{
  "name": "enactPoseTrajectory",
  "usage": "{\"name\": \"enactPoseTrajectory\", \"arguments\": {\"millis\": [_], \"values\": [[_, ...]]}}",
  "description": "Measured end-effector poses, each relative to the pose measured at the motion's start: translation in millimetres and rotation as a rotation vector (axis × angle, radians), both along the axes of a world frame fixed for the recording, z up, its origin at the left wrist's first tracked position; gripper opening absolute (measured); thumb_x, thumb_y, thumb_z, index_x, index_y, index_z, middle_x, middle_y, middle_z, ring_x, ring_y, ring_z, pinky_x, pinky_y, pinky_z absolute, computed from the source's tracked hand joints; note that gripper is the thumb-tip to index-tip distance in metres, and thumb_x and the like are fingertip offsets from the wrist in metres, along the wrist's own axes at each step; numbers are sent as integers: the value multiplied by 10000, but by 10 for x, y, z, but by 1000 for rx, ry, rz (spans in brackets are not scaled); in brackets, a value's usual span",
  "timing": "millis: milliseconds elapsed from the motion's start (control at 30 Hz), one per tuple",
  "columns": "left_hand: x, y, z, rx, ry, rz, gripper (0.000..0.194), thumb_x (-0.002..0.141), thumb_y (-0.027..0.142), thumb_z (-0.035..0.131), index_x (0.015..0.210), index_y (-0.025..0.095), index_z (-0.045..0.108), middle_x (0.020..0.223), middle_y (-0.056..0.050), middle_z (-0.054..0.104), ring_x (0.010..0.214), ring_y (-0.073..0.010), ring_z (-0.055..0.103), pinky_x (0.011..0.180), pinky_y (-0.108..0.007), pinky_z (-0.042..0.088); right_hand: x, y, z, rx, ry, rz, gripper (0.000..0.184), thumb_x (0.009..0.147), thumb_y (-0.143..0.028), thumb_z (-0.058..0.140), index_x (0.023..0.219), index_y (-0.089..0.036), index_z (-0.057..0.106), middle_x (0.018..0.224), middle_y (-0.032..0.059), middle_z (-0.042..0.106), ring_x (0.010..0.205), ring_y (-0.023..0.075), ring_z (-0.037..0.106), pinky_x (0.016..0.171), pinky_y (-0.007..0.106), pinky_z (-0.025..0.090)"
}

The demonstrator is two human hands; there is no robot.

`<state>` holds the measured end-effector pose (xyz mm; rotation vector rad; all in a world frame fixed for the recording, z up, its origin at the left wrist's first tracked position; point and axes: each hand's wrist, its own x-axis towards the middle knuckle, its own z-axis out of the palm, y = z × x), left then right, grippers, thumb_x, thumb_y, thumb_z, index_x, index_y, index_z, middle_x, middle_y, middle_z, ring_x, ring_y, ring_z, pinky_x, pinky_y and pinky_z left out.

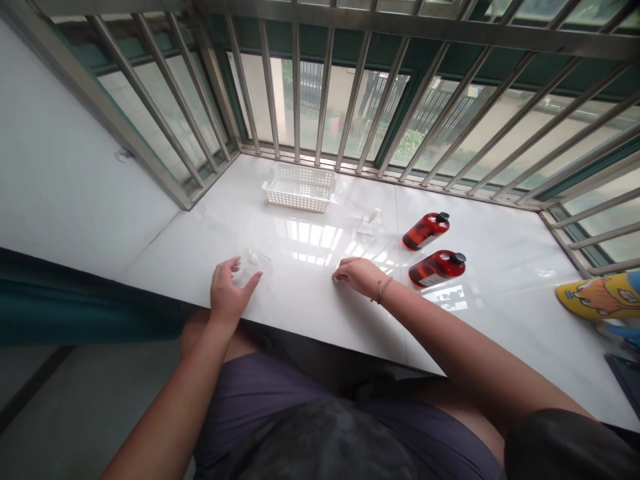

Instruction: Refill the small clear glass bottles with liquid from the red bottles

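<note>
My left hand is at the near edge of the white counter, thumb and fingers apart. Just beyond and between them lies a clear, see-through piece that looks like thin plastic; whether the fingertips touch it is hard to tell. My right hand, a thin bracelet on its wrist, rests low over the counter with its fingers curled together. Anything in that pinch is hidden. Right of it, two red bottles with black caps lie on their sides, a farther bottle and a nearer bottle.
A white perforated basket stands at the back, by the barred window. Another clear piece lies right of the basket. At the far right are a yellow printed container and a dark flat object. Metal bars border the white counter.
</note>
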<state>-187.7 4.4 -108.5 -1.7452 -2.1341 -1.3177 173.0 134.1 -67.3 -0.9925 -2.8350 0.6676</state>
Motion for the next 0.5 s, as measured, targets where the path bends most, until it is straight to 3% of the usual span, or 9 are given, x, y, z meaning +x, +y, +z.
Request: {"name": "enactPoseTrajectory", "arguments": {"millis": [167, 300, 367, 433, 500], "values": [[12, 0, 13, -6, -5, -3, 615, 864, 574, 791, 1304, 179, 620, 1092, -93, 652, 994, -271, 666, 854, -402, 564, 375, -577, 22, -56, 49, -16, 290, 935, -93, 586, 900, -238, 835, 885, 44, 747, 847, 201, 698, 806, 297, 510], [14, 1, 25, -8, -2, 5, 619, 867, 588, 779, 1303, 177, 620, 1085, -95, 648, 989, -274, 662, 857, -405, 559, 561, -812, 20, -74, 117, -129, 285, 941, -104, 577, 929, -236, 829, 953, 43, 780, 866, 192, 727, 826, 303, 541], [13, 3, 27, -8, 4, 9, 625, 865, 590, 780, 1305, 176, 620, 1082, -94, 646, 985, -273, 660, 861, -406, 559, 620, -856, 3, -129, 210, -290, 244, 959, -161, 593, 980, -229, 826, 1000, 49, 798, 893, 194, 744, 858, 319, 560], [15, 4, 29, -9, 7, 8, 627, 864, 595, 779, 1303, 175, 621, 1076, -92, 643, 979, -272, 657, 865, -405, 559, 657, -887, -24, -307, 354, -517, 186, 949, -273, 662, 1028, -223, 823, 975, 52, 813, 901, 207, 760, 873, 340, 580], [18, 5, 32, -9, 9, 7, 628, 865, 599, 776, 1302, 174, 623, 1072, -92, 642, 976, -271, 656, 868, -404, 558, 668, -924, -55, -497, 477, -689, 262, 929, -386, 696, 1083, -209, 814, 962, 60, 823, 906, 219, 770, 863, 353, 601]]}}
